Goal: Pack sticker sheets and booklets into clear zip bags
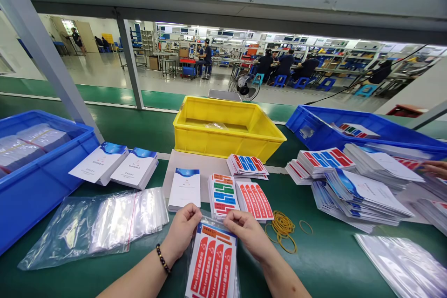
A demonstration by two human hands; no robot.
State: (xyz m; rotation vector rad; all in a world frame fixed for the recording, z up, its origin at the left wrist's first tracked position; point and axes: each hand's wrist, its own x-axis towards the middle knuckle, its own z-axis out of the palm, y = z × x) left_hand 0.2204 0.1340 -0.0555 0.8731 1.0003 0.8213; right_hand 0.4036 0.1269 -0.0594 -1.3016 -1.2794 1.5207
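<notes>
Thumb to finger, pinched clear plastic bag (pixel 213 252) between left hand (pixel 183 229) and right hand (pixel 247 232), label sheets (pixel 209 272) already inside; had booklets (pixel 184 188) and sticker stack (pixel 223 195) yet unbagged before yellow bin (pixel 223 142).

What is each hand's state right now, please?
Left hand: closed, pinching the clear plastic bag with red-and-white printed sheets inside.
Right hand: closed, pinching the same bag near its top.

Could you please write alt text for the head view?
A person's left grip and right grip hold the top of a clear bag containing red-and-white label sheets over a green work surface. Stacks of printed paper and yellow rubber bands lie nearby, with a yellow bin behind, between two blue bins.
</notes>
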